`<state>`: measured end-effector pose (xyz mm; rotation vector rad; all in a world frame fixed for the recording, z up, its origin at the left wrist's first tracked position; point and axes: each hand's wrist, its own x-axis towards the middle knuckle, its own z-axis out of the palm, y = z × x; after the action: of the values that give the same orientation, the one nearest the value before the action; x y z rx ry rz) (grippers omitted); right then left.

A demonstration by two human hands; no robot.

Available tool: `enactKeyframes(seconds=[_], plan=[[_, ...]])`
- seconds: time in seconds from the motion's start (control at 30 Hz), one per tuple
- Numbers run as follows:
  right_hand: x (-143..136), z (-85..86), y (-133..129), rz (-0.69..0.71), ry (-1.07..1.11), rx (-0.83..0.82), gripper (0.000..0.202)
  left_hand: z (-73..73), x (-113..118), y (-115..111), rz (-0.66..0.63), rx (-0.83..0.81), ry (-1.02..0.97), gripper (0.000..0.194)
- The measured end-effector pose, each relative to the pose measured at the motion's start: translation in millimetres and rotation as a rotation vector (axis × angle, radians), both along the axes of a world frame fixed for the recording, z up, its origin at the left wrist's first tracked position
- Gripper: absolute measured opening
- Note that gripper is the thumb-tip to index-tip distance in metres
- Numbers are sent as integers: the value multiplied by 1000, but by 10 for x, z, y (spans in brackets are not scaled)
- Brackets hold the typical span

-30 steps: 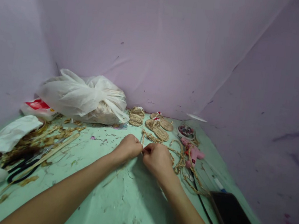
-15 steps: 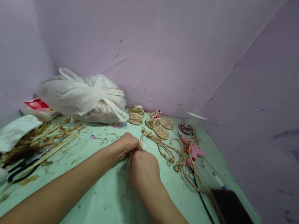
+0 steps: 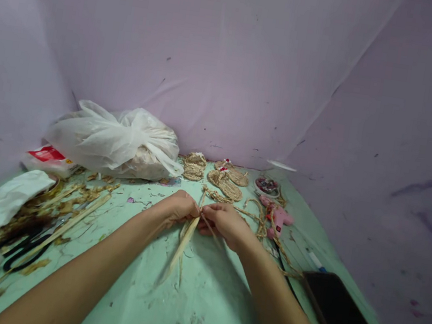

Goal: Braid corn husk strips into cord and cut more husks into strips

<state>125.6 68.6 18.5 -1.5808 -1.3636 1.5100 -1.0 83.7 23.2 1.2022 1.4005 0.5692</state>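
From my remote seat I watch the L hand (image 3: 180, 206) & R hand (image 3: 228, 226) meet at center, forearms (image 3: 103, 261) slanting in from the lower corners, wrists angled inward. L thumb & fingers pinch the pale fiber strips (image 3: 183, 244) at their top; R fingertips clamp strands right alongside, w/ loose ends hanging twd the wearer over the green tabletop (image 3: 160, 316). Twisted cord (image 3: 217, 196) lies just beyond, nr woven slippers (image 3: 225, 185).

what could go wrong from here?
1. The left hand and right hand pinch the pale strips near one end; the splayed free ends might tangle.
2. Twisted cord lies against the pink glue gun, so a tug could shift it.
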Motion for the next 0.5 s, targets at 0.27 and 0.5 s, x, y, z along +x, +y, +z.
enactKeyframes(seconds=[0.27,0.5], plan=[[-37,-123,21,-43,-39,10,13,-59,-16,37,-174,147,216,7],[-72,-187,12,-120,10,78,9,151,-17,-44,-164,294,666,8]])
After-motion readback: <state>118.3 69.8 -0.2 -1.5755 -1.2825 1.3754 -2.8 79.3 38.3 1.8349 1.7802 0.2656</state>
